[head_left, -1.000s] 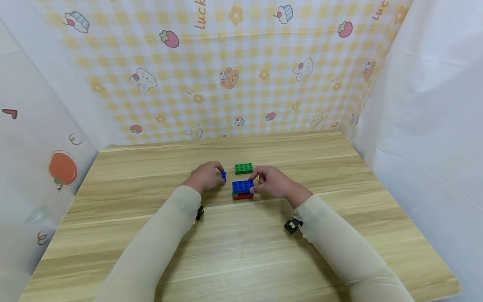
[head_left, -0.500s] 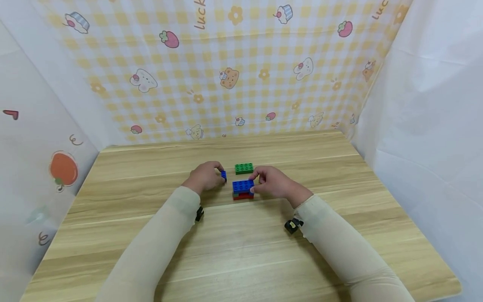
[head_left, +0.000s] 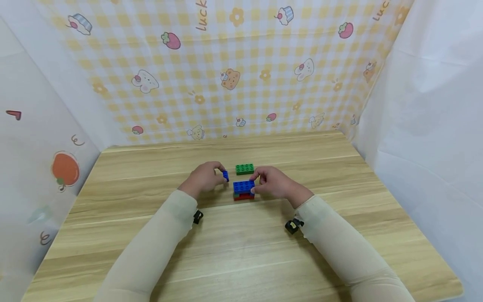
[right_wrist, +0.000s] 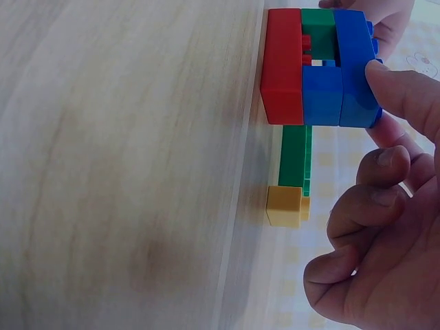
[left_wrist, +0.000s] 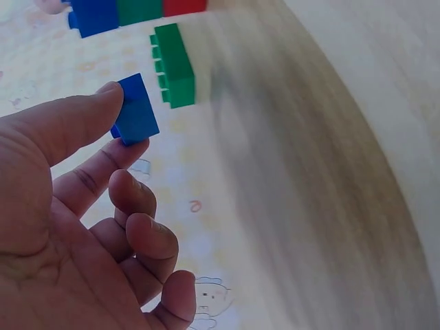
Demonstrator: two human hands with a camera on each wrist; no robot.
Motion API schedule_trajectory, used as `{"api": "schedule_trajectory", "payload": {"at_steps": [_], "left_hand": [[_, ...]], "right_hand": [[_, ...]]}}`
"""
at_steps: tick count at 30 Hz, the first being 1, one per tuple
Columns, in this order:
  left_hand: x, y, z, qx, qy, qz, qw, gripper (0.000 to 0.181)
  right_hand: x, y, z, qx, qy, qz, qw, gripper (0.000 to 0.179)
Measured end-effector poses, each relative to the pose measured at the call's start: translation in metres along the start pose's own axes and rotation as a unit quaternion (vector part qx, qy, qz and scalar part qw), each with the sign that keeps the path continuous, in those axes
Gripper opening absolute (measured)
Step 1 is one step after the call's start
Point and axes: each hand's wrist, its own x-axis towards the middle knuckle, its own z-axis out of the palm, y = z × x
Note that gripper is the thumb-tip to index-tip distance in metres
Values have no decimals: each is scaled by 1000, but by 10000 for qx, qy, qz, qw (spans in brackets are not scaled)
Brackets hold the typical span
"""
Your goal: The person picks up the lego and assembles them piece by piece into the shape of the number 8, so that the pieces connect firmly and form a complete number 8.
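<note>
My left hand (head_left: 203,178) pinches a small blue brick (left_wrist: 139,113) between thumb and index finger, just left of a stack. The other left fingers curl loosely. At the stack's right end, my right hand (head_left: 274,183) holds the long blue brick (head_left: 243,186) on top between thumb and index finger. Under it, in the right wrist view, a small green brick (right_wrist: 317,34) and another small blue brick (right_wrist: 322,96) stand apart with a gap between. A long red brick (right_wrist: 282,69) forms the bottom.
A long green brick (head_left: 244,169) lies behind the stack, studs up. The right wrist view shows a small yellow brick (right_wrist: 284,206) near it, mostly hidden behind my right hand in the head view. A patterned cloth (head_left: 279,96) hangs behind the wooden table (head_left: 241,251).
My left wrist has shifted slightly back and left, and the small blue brick has tilted a little in the fingers. The right hand and the stack stay put.
</note>
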Motion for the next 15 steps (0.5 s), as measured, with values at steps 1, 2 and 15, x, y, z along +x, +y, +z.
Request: {"api": "schedule_trajectory", "payload": {"at_steps": [1, 2, 15], "left_hand": [[-2, 1, 0, -6, 5, 42, 10000, 33], [-3, 1, -1, -2, 21, 96, 10000, 33], [-24, 14, 1, -242, 48, 583, 9980, 37]], "right_hand": [[0, 0, 0, -21, 6, 4, 10000, 24], [0, 0, 0, -38, 8, 9, 10000, 24], [-1, -2, 0, 69, -33, 33, 10000, 24]]}}
